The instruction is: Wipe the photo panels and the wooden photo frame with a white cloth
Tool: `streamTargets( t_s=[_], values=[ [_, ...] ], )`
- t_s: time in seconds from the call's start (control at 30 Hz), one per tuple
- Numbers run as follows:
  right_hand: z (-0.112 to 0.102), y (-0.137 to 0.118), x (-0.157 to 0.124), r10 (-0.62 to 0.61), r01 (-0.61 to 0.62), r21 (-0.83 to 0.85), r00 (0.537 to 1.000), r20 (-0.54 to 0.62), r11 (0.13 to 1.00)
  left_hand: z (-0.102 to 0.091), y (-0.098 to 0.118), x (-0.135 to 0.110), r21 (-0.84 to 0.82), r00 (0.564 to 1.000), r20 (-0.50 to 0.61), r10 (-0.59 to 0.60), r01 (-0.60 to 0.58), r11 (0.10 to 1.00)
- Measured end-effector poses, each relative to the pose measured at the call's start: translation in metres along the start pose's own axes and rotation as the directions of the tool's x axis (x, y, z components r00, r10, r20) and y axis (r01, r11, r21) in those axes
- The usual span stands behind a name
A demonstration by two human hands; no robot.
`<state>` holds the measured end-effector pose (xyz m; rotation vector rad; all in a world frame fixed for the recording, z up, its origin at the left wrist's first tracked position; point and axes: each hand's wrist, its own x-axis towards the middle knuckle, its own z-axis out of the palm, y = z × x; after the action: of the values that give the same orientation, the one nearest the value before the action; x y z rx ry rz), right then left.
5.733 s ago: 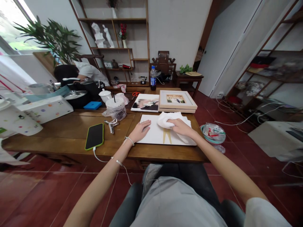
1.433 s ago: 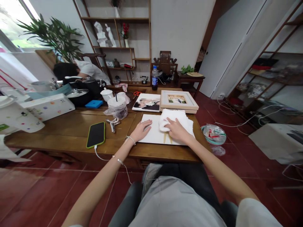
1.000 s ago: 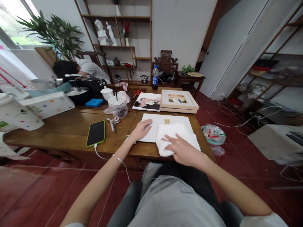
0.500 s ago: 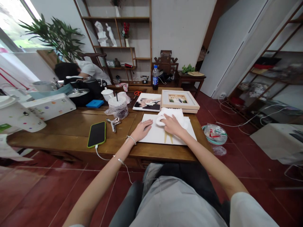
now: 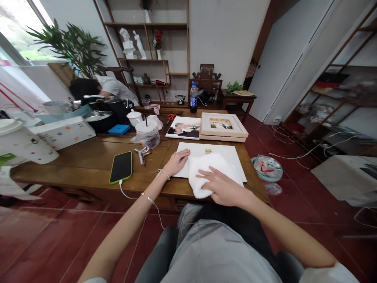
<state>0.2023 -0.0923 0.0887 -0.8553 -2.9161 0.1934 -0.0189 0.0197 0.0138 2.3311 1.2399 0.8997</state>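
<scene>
A white board (image 5: 184, 173) lies flat near the table's front edge, with a small yellowish mark (image 5: 208, 151) near its top. My right hand (image 5: 220, 184) holds a fluffy white cloth (image 5: 203, 167) down against the board, fingers spread over it. The cloth covers the board's lower right part and hangs past its front edge. My left hand (image 5: 177, 162) rests flat on the board's left side, fingers stretched out and holding nothing. Behind the board are a photo print (image 5: 184, 127) and a light wooden picture frame (image 5: 224, 135) with a small photo in it.
Left on the table (image 5: 88, 157) lie a green-edged phone (image 5: 121, 167) on a cable, a silver clamp-like tool (image 5: 142, 154) and a bagged cup (image 5: 147, 131). A bottle (image 5: 193, 98) stands behind. A person (image 5: 118, 88) leans at the far left. A bin (image 5: 268, 167) stands right.
My right hand has slid the white cloth toward me, from the board's top to its lower edge. The cloth is now spread wider, and the yellowish mark shows. My left hand stays put.
</scene>
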Motion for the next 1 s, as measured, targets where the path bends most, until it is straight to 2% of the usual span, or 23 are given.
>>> streamTargets(
  t_s=[0.1,0.2,0.3,0.37,0.47,0.67,0.73,0.8,0.9,1.0],
  values=[
    [-0.002,0.017,-0.003,-0.008,0.009,0.087,1.000,-0.010,0.996,0.001,-0.002,0.000,0.003,1.000,0.003,0.000,0.000,1.000],
    [0.001,0.044,0.006,0.045,-0.038,0.133,0.997,-0.056,0.990,0.003,-0.006,0.001,-0.016,1.000,-0.003,0.002,-0.002,1.000],
    [0.005,0.067,0.023,0.165,-0.151,0.145,0.982,-0.089,0.978,0.004,-0.008,0.001,-0.037,1.000,-0.012,-0.002,0.002,0.999],
    [0.007,0.075,0.038,0.287,-0.273,0.130,0.952,-0.110,0.953,0.003,-0.006,0.002,-0.044,1.000,-0.009,-0.008,0.007,0.999],
    [0.011,0.074,0.061,0.413,-0.409,0.061,0.899,-0.144,0.911,0.001,-0.003,0.002,-0.058,1.000,-0.004,-0.019,0.018,0.998],
    [0.026,0.042,0.089,0.407,-0.435,-0.205,0.898,-0.165,0.877,-0.003,-0.004,0.003,-0.207,0.997,-0.030,-0.068,0.061,0.977],
    [0.027,0.027,0.092,0.375,-0.403,-0.255,0.914,-0.154,0.879,-0.003,-0.007,0.004,-0.313,0.994,-0.035,-0.102,0.086,0.946],
    [0.024,0.013,0.092,0.296,-0.318,-0.276,0.947,-0.121,0.907,-0.004,-0.008,0.005,-0.418,0.987,-0.042,-0.155,0.124,0.900],
    [0.018,-0.001,0.088,0.088,-0.100,-0.250,0.994,-0.059,0.963,-0.004,-0.008,0.007,-0.561,0.964,-0.020,-0.265,0.209,0.801],
    [0.011,-0.005,0.079,-0.146,0.143,-0.169,0.989,-0.009,0.975,-0.006,-0.006,0.008,-0.645,0.952,0.057,-0.302,0.266,0.716]
  ],
)
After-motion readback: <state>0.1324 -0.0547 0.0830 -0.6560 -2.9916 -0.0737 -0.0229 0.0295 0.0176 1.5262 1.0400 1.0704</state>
